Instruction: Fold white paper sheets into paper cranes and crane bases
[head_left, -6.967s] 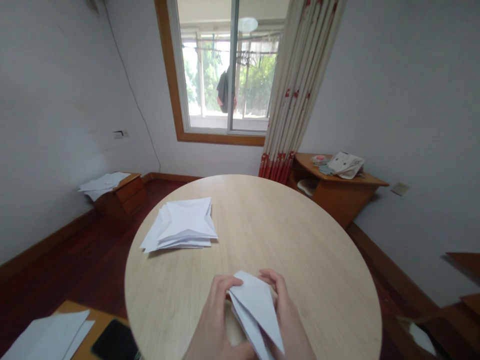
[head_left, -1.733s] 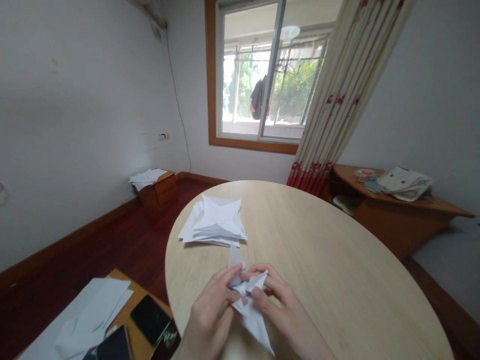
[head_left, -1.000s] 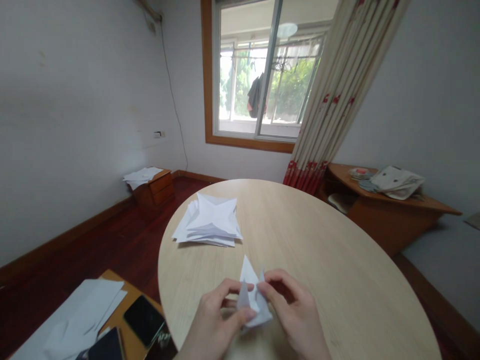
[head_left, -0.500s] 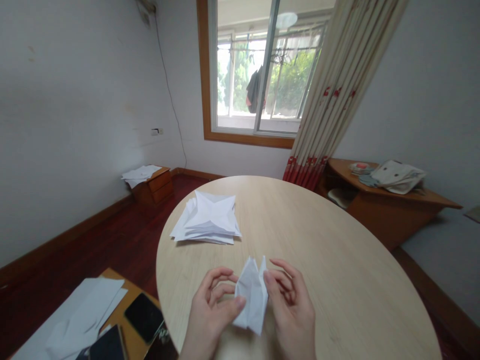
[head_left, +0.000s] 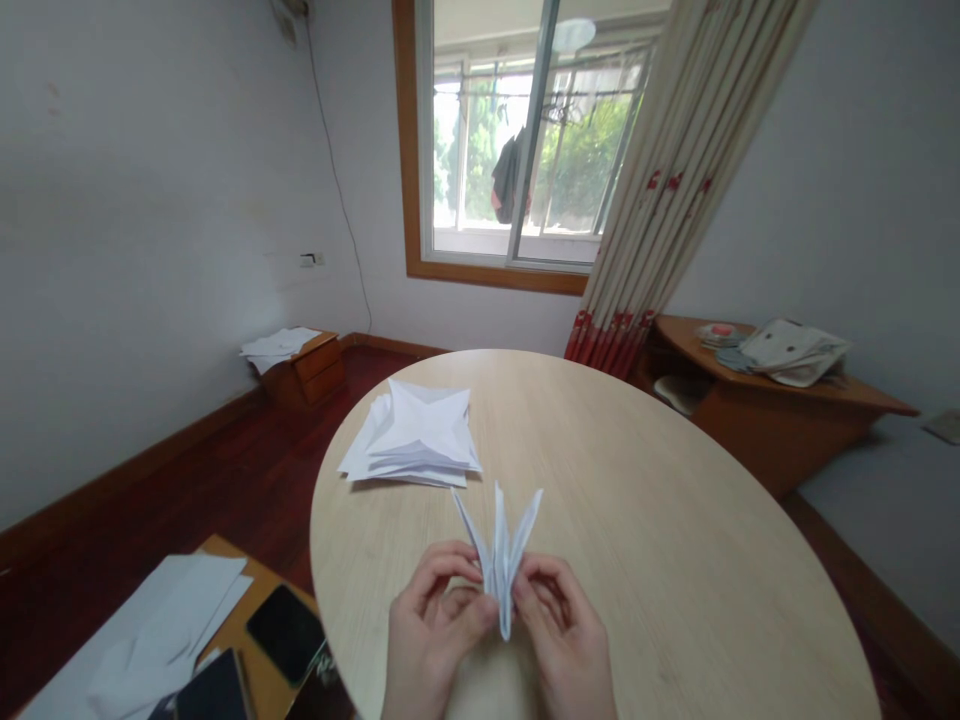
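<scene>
Between my two hands, over the near part of the round table, stands a folded white paper. Its layers fan upward into three narrow points and come together at the bottom. My left hand pinches the left side, thumb low and fingers curled behind. On the opposite side my right hand grips the paper between thumb and bent fingers. Beyond the hands, to the left, lies a stack of creased white paper sheets with star-like folds on the top one.
The round wooden table fills the middle. At lower left, a low wooden stand bears white sheets, a black phone and another dark flat object. A shelf with a cloth bag is at right.
The folded paper has turned from showing its broad face to nearly edge-on, its points spreading apart. Both hands have drawn closer together around its lower part.
</scene>
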